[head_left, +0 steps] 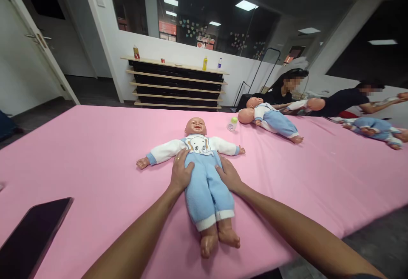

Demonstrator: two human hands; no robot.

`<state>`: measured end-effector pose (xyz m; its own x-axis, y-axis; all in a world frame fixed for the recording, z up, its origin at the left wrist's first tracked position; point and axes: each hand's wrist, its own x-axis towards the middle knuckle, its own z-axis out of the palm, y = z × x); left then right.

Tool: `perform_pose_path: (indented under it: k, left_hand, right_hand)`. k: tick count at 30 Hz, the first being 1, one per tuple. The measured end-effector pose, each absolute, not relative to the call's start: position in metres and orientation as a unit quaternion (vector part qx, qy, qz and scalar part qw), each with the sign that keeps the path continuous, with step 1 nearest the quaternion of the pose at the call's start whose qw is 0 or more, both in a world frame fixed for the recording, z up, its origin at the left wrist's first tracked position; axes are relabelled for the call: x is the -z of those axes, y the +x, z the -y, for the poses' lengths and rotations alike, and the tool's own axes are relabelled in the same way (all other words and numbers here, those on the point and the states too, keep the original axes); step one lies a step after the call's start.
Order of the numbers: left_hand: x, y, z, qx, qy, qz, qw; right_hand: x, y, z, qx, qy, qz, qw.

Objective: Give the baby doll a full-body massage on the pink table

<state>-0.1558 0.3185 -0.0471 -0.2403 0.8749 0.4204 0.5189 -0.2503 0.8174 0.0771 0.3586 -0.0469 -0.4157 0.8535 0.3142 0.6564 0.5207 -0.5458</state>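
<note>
A baby doll [208, 185] lies face up on the pink-covered table [105, 155], its arms spread and its feet toward me. It wears blue trousers and a white top with an elephant on the chest. My left hand [181, 172] holds the doll's waist on the left side, thumb over the trousers. On the opposite side my right hand [228, 175] grips it the same way, its fingers partly hidden beside the body. Beyond the doll's outstretched right-side arm stands a small bottle [232, 124] with a green cap.
A dark phone [35, 236] rests at the table's near left. More dolls [274, 121] lie at the far right, near two people [288, 87] seated or leaning there. Against the back wall, a stack of shelves [178, 83] carries a yellow bottle [205, 63] and other drinks.
</note>
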Motion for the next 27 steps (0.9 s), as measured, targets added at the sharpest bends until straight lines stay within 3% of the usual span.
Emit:
perform_pose_path:
  k: [17, 27]
  left_hand:
    - [0.039, -0.140, -0.312, -0.395, 0.655, -0.634, 0.113]
    - [0.060, -0.145, -0.314, -0.347, 0.717, -0.599, 0.081]
  right_hand:
    - [0.061, 0.094, -0.367, -0.273, -0.386, 0.808, 0.352]
    - [0.048, 0.084, -0.358, -0.221, -0.404, 0.820, 0.339]
